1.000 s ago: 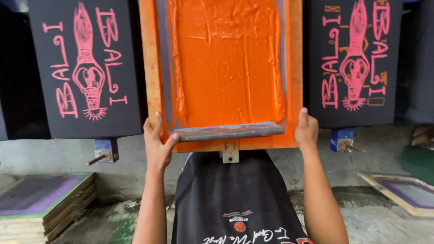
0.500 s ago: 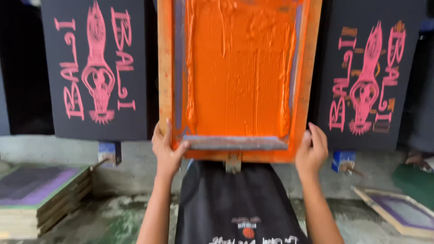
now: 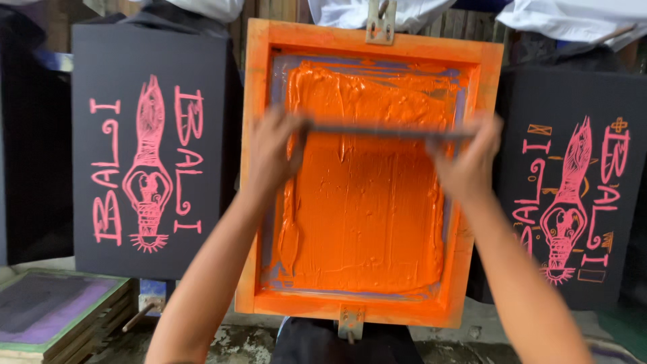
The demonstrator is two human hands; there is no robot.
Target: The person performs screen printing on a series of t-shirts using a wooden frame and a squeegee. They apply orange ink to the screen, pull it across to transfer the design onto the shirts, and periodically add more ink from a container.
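Over the orange screen frame (image 3: 369, 35), the left hand (image 3: 275, 152) and right hand (image 3: 465, 160) each close their grip on the squeegee (image 3: 384, 131), pressed into orange ink (image 3: 367, 209).

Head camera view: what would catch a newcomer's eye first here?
The orange-framed printing screen fills the centre, its mesh thick with bright orange ink. Both hands grip a long squeegee across its upper part, the left hand at one end, the right hand at the other. On either side hang black panels with pink printed designs, one on the left and one on the right.
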